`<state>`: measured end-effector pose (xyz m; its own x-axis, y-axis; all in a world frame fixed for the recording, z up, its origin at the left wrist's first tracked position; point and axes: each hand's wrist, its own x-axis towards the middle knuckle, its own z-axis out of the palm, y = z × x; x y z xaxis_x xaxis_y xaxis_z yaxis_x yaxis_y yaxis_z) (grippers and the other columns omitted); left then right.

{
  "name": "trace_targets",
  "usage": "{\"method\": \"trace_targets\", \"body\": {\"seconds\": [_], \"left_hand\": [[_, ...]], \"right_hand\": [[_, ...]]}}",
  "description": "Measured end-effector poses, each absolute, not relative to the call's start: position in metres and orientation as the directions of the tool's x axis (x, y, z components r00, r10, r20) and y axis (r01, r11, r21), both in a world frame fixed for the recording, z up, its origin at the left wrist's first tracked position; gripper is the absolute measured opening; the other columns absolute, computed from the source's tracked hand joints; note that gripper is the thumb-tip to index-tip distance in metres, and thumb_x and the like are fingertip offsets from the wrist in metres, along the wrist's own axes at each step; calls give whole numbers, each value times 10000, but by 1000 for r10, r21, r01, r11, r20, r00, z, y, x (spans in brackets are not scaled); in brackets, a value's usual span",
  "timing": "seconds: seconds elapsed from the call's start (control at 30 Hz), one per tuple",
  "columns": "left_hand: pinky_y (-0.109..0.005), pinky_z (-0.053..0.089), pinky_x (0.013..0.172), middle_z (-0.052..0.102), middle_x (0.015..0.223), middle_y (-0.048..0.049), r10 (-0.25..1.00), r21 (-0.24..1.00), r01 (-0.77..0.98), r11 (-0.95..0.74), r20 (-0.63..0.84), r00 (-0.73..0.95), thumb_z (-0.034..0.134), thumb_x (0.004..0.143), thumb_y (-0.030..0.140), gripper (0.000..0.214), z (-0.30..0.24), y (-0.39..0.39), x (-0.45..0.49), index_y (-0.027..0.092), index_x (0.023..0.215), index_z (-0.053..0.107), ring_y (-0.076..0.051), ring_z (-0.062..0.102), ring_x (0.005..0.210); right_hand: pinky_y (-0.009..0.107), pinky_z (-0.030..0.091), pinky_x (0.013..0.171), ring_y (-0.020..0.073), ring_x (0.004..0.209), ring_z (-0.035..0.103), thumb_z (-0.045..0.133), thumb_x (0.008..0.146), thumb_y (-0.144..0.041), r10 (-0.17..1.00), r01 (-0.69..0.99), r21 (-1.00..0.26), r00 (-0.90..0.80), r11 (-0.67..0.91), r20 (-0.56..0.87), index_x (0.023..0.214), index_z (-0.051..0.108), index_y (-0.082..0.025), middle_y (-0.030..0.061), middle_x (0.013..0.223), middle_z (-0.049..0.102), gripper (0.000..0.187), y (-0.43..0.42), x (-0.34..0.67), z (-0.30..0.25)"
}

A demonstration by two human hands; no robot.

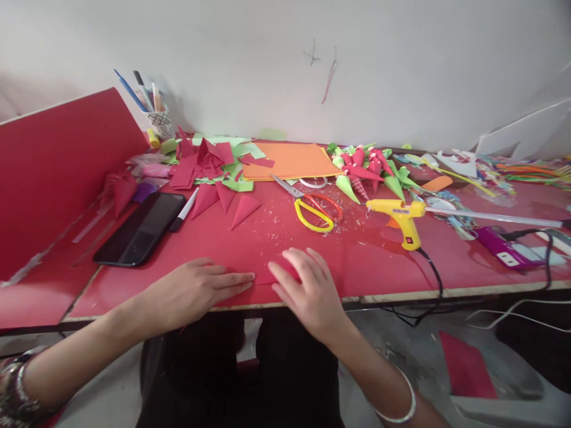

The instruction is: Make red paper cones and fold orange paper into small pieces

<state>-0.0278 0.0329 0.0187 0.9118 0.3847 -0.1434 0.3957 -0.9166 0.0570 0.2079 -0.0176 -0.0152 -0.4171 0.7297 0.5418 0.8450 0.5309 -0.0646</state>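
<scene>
Red paper (266, 276) | left hand (196, 291) flat beside, right hand (310, 289) spread over it | fingers extended, no grip seen | press evenly

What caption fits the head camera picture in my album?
Left hand and right hand at red paper on a red table, near scissors, a yellow glue gun and paper cones.

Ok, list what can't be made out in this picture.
All in the head view:
Paper: partly covered by the right hand; its outline blends into the red table.
Pens: lower ends hidden inside the cup.
Board: cut off by the left edge.
Glue gun: small lettering, too small to read.
</scene>
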Motion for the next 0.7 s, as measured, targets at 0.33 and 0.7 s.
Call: {"method": "trace_targets", "body": {"seconds": [0.33, 0.7], "left_hand": [[-281, 399, 801, 512, 1267, 11, 380, 76, 389, -918, -114, 918, 341, 819, 74, 485, 20, 33, -25, 262, 1256, 436, -159, 564, 984], [-318, 409, 744, 469, 1304, 17, 301, 30, 304, -952, -88, 950, 323, 863, 131, 443, 16, 34, -30, 255, 1281, 402, -173, 584, 910]], "right_hand": [[498, -6, 1050, 198, 1176, 388, 360, 877, -457, 748, 806, -92, -491, 584, 447, 1203, 495, -238, 60, 1227, 525, 415, -36, 197, -30], [499, 151, 1030, 222, 1250, 330, 328, 882, -467, 840, 839, -134, -492, 528, 227, 1313, 354, -250, 38, 1375, 362, 483, -37, 226, -19]]}}
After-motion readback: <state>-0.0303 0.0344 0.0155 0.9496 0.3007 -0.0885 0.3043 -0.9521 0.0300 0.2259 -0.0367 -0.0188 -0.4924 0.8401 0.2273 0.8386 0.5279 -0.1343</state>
